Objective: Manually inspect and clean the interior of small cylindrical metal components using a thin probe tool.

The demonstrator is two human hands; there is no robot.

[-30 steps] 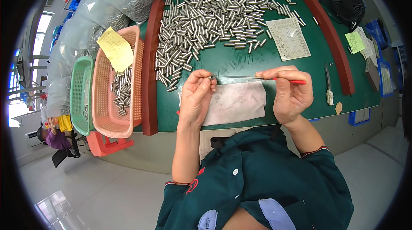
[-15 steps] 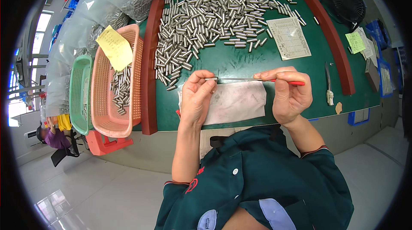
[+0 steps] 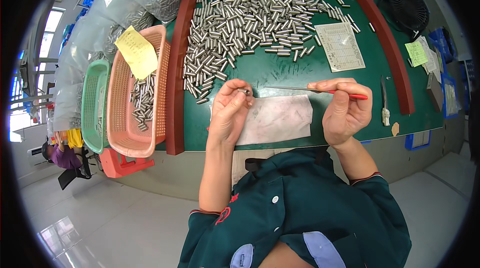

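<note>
Landmark = the white cloth [image 3: 285,120] on the green tabletop [image 3: 290,70]. Left hand [image 3: 229,112] is at the cloth's left edge, thumb and fingertips pinching one small metal cylinder [image 3: 243,91]; that part sits just off the cloth's far left corner, held up, one end facing the viewer's right. Right hand [image 3: 347,110] is just right of the cloth, fingers and thumb closed around the red handle [image 3: 358,96] of a thin metal pick [image 3: 292,88]. Shaft runs left along the cloth's far edge, tip pointing at the cylinder but apart from it. Beyond the cloth: big loose pile of cylinders [image 3: 250,23], plus a printed sheet [image 3: 340,47] to its far right. Left of the cloth: red-brown rail [image 3: 175,98], then a peach basket [image 3: 131,147] with more cylinders and a yellow note [image 3: 136,53], then a green basket [image 3: 94,135]. Right of the cloth, well apart: slim pointed tool [image 3: 384,97].
</note>
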